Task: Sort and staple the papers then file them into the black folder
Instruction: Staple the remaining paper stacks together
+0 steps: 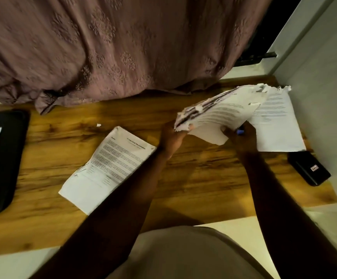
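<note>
A thick, fanned stack of printed papers [220, 113] is lifted above the wooden table [183, 178]. My left hand [171, 135] grips its near left corner. My right hand [242, 135] holds the stack's lower right edge, with something small and blue showing at its fingers. A single printed sheet set [107, 168] lies flat left of my left arm. Another sheet [278, 125] lies at the right under the stack. The black folder [0, 158] lies at the table's left edge with a white slip on it.
A black rectangular case [309, 168] lies at the table's right edge by the white wall. A mauve patterned curtain [113, 47] hangs over the far edge. A tiny paper scrap [98, 125] sits on the wood.
</note>
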Tool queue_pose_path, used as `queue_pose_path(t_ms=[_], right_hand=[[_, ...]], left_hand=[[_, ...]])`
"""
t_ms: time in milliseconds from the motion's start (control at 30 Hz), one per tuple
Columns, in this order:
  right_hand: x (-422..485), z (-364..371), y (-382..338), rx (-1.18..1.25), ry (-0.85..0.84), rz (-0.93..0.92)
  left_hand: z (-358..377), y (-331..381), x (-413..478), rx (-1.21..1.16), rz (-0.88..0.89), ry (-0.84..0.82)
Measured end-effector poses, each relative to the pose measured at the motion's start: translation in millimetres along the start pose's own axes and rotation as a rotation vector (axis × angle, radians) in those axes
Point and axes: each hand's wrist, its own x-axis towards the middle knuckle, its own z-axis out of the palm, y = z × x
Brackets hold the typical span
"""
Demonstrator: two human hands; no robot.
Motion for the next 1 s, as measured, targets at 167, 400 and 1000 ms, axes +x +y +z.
queue_pose_path(t_ms=[167,400,1000], right_hand=[[6.7,6.7,0.3,0.006,0.074,-0.019],[17.1,8.2,1.5,-0.127,-0.013,0.069],[0.3,2.6,31.8,0.094,-0.318,0.401]], left_hand=[[1.6,10.0,17.9,0.106,-0.069,0.089],[0.3,-5.6,43.1,0.211,-0.277,-0.006],[-50.2,-64.4,-27.0,-0.061,-0.681,-0.416]])
